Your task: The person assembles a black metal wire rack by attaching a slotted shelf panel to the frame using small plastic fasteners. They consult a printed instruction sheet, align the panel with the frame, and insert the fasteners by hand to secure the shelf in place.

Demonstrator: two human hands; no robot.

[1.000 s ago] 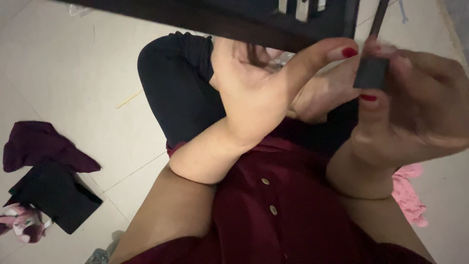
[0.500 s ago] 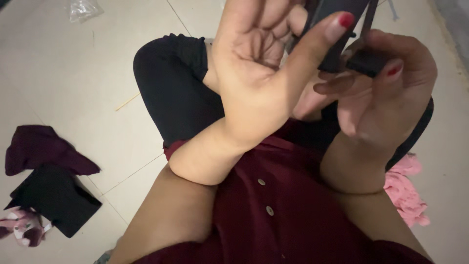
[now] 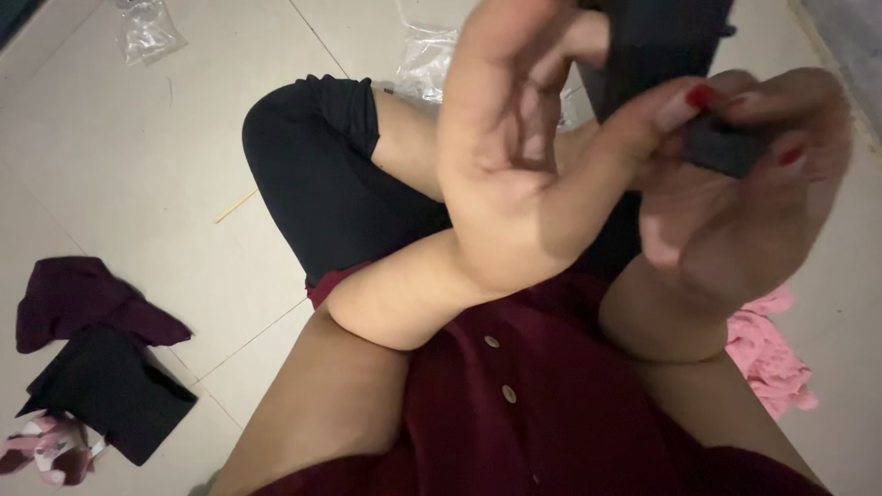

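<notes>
Up at the top right, right hand (image 3: 735, 220) and left hand (image 3: 524, 165) pinch a dark cloth (image 3: 661, 46) with closed fingers, while tiled floor (image 3: 119, 165) lies open at left.

The dark cloth piece (image 3: 657, 41) at twelve o'clock runs off the top edge, so its full shape cannot be told, and the left hand (image 3: 514, 174) hides its lower left part. The right hand (image 3: 735, 202) is blurred, its fingertips covering the small dark item (image 3: 721, 147). At eight o'clock the pink-and-white bundle (image 3: 46, 450) is cut by the left edge.
</notes>
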